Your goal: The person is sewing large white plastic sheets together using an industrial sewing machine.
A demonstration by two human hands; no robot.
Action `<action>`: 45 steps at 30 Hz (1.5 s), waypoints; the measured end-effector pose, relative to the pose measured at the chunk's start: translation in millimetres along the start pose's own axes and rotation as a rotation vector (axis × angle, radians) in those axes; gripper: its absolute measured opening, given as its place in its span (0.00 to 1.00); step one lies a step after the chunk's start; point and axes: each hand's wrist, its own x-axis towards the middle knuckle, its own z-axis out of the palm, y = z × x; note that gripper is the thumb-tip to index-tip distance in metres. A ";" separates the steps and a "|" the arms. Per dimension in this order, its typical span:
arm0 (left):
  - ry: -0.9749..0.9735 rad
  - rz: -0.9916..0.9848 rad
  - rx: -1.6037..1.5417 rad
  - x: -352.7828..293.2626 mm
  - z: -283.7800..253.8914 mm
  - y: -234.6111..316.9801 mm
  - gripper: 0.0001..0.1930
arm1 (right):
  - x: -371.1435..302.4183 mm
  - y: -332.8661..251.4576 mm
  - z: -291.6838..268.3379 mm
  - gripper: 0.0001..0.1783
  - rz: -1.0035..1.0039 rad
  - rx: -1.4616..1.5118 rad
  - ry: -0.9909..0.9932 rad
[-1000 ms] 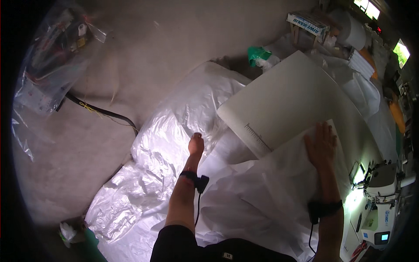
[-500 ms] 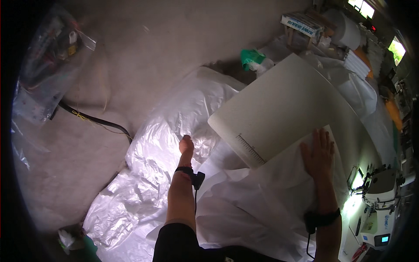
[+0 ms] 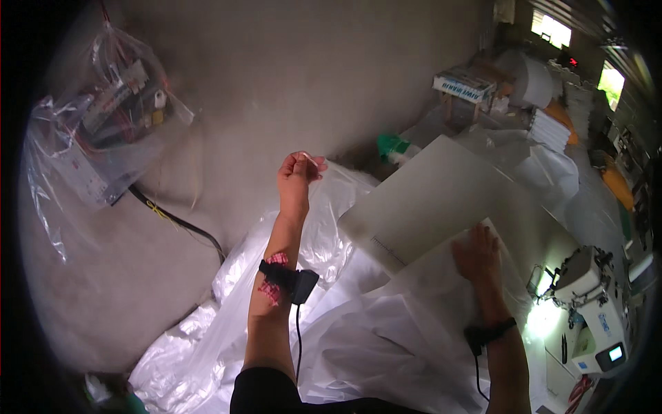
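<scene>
My left hand point(image 3: 298, 172) is raised in front of the grey wall, fingers closed in a pinch around an edge of the thin white sheet point(image 3: 386, 338). From there the sheet runs down along my left forearm and across to the right; the exact grip is partly hidden. My right hand point(image 3: 476, 255) lies flat on the sheet, fingers stretched out, near its corner. Beneath that corner is a pale grey tabletop point(image 3: 441, 193) with a printed ruler scale at its near-left edge. Crinkled clear plastic point(image 3: 172, 359) is heaped at the left.
A white sewing machine point(image 3: 586, 297) with a lit lamp and small screen stands at the right. On the left wall hangs a plastic-wrapped electrical box point(image 3: 89, 152) with a black cable point(image 3: 172, 217). Behind the table are a green bag point(image 3: 393, 145) and a carton point(image 3: 463, 86).
My left hand has risen up and away from the plastic, drawing part of the sheet up. My right hand stays flat on the sheet. The whole view has tilted upward.
</scene>
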 end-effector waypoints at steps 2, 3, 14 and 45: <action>-0.083 0.064 -0.082 -23.1 34.7 48.3 0.11 | -5.8 -1.9 -9.8 0.35 0.029 0.025 0.049; -0.138 0.100 -0.079 -41.2 48.5 66.8 0.11 | -11.3 -8.1 -15.2 0.31 -0.046 -0.118 0.048; -1.431 0.055 0.419 -314.9 8.5 72.1 0.12 | -83.1 -86.9 -117.6 0.42 -0.011 2.502 -0.718; -0.732 0.590 1.397 -302.3 170.1 -16.2 0.29 | -754.2 314.9 -45.1 0.08 0.864 0.076 -0.283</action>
